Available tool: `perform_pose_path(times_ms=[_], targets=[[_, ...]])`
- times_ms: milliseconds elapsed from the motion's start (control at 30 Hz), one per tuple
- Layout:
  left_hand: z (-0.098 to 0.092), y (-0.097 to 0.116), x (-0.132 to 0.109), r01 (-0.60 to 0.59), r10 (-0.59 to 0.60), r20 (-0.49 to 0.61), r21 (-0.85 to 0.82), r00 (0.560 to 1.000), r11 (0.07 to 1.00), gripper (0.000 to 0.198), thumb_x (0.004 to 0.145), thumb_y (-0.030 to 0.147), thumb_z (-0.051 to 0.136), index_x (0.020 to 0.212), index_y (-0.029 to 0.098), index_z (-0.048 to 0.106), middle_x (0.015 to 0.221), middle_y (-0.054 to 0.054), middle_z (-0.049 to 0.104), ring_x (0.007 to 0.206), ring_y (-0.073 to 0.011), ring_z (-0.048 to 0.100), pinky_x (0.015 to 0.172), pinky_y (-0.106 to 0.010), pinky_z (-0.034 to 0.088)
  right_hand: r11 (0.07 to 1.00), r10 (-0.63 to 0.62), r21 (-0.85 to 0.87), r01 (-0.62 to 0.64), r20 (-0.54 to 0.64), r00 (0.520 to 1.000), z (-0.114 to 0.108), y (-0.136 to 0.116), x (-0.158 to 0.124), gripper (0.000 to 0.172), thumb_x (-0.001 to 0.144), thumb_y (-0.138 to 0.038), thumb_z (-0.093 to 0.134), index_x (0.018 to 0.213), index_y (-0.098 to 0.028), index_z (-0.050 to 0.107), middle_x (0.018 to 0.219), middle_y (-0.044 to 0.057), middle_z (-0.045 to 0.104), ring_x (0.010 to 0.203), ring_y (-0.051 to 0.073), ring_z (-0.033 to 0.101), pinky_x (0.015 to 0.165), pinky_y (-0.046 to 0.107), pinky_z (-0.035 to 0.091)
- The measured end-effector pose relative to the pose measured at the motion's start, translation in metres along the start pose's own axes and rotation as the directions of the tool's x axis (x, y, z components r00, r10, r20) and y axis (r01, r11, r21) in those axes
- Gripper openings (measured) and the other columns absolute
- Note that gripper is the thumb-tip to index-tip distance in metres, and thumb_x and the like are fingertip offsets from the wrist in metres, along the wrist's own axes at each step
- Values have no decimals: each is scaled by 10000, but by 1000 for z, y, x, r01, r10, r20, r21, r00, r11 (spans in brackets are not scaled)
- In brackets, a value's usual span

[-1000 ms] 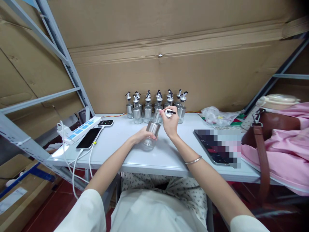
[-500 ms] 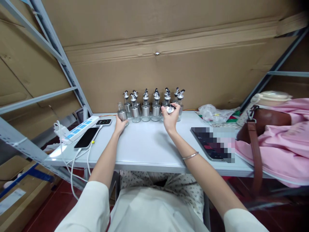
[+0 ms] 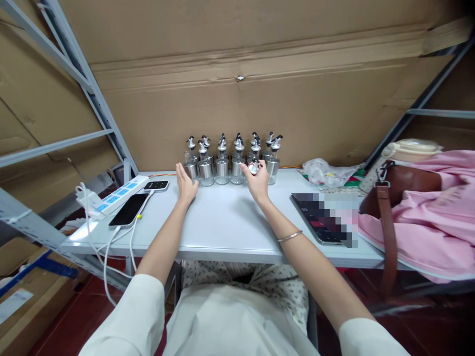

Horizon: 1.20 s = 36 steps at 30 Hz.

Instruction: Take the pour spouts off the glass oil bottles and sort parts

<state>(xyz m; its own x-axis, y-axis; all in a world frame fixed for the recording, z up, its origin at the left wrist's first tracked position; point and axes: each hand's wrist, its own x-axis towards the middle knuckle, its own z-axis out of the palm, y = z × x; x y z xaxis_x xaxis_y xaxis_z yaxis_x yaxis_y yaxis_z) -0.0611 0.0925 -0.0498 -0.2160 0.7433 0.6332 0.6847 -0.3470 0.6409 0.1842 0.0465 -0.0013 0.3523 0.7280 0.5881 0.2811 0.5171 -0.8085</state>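
Glass oil bottles with steel sleeves stand in two rows at the back of the table, most topped with a silver and black pour spout. At the left end of the front row stands a bottle without a spout. Against its left side lies my left hand, open, its fingers straight and pointing up. Held in front of the right part of the rows, my right hand is closed on a loose pour spout. The hand partly hides a bottle behind it.
On the left lie a power strip, a phone with white cables and a small black device. A phone is at right, near a clear plastic bag, a brown strap and pink cloth. Cardboard walls the back.
My left hand has loosened from round the spoutless bottle, its fingers now straight. That bottle has moved right, close against the others. My right hand keeps the spout, slightly lower and left.
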Motion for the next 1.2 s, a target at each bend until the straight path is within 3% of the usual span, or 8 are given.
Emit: perform_pose_path(times_ms=[133,300,500,667,767,900,1100,1200], targets=[[2,49,-16,-335,335,8,12,942,942,706,782,225,548,1414,111,257,1468,-195,313,1414,-259,241,1181,-429,165,1000,14,16,-16,145,989,4,6,-2,358,788,-570,519,821,-223,437,672,-30,492,612,136,464,622,268,414],[20,91,-46,-565,561,253,-63,788,823,589,814,362,585,1324,151,380,1292,-170,494,1245,-274,453,1046,-438,357,998,-52,43,38,394,918,14,14,-7,420,845,-592,391,734,-201,497,729,10,535,665,134,503,615,254,425],[19,94,-50,-509,546,236,-203,804,837,318,900,234,416,1208,154,436,1169,-139,539,1131,-208,517,986,-352,409,997,-49,-22,70,513,857,10,11,-10,509,844,-635,361,583,-204,439,509,-32,417,517,116,404,538,251,347],[13,96,-46,-408,456,181,-247,871,879,222,807,155,418,1024,178,455,1027,-90,559,984,-180,546,905,-306,431,955,-195,-98,279,501,843,9,12,-11,380,865,-545,446,930,-189,563,790,20,596,659,139,524,603,249,393],[12,97,-47,-299,357,224,-254,907,920,219,734,138,444,945,195,428,923,-48,553,868,-166,545,836,-291,436,936,-238,-94,338,538,809,9,13,-11,372,867,-517,478,1018,-190,571,906,57,625,730,162,567,637,263,424],[14,96,-49,-244,310,257,-259,915,935,215,722,144,430,929,197,407,880,-35,553,789,-154,542,770,-275,437,935,-228,-105,339,554,801,9,10,-12,374,860,-477,523,1089,-184,564,895,58,643,737,168,589,663,270,437],[18,97,-53,-212,288,282,-271,915,939,480,653,163,537,1116,181,410,1108,-88,571,841,-153,587,742,-257,458,901,-247,-184,393,526,814,7,-2,-16,315,817,-468,607,987,-203,604,773,37,656,702,179,591,655,277,426],[16,99,-51,-157,226,353,-215,908,964,362,653,234,597,1002,170,524,910,-40,632,697,-132,580,646,-229,435,839,-329,-215,499,531,781,5,-4,-17,333,830,-499,584,963,-196,621,780,57,666,718,187,596,674,283,413]])
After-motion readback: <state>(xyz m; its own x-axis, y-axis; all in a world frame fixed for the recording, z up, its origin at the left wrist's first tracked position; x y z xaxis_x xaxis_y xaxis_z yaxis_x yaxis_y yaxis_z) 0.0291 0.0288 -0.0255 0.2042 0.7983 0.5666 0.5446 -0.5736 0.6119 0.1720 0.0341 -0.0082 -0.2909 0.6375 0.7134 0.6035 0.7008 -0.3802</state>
